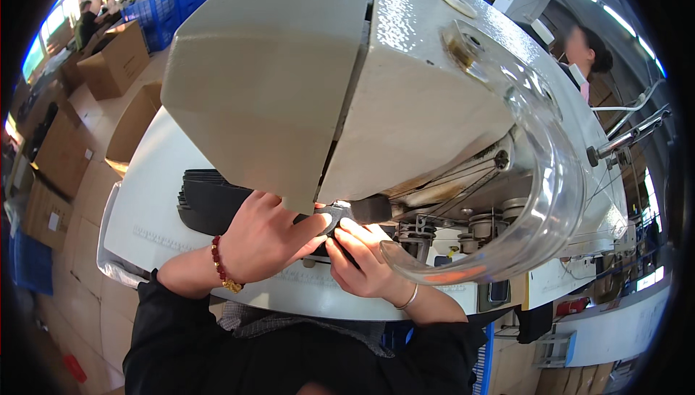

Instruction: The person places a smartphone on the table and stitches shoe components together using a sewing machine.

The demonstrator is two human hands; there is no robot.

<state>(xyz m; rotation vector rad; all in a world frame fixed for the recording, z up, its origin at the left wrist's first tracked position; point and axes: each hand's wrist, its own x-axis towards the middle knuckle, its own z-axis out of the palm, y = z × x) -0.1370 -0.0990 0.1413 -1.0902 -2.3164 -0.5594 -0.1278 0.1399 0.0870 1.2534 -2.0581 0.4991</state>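
Both hands meet below the head of a pale industrial sewing machine [434, 98]. A small dark grey piece [334, 217], apparently cloth, lies between them, partly covered by fingers. My left hand [264, 239], with a red bead bracelet at its wrist, pinches it with the thumb pointing right. From the right, my right hand [365, 263] grips the same piece, fingertips close to my left thumb. A thin bangle circles that wrist. To the left of my left hand, and partly behind it, lies a stack of black flat pieces [210, 203]. The machine head hides the needle area.
A curved clear plastic guard [554, 200] arches over the machine's right side, above metal thread tension discs [481, 227]. The white tabletop [156, 200] ends at a rounded left edge. Cardboard boxes [116, 62] and blue crates [156, 15] stand farther left. Another person [590, 51] is behind the machine, right.
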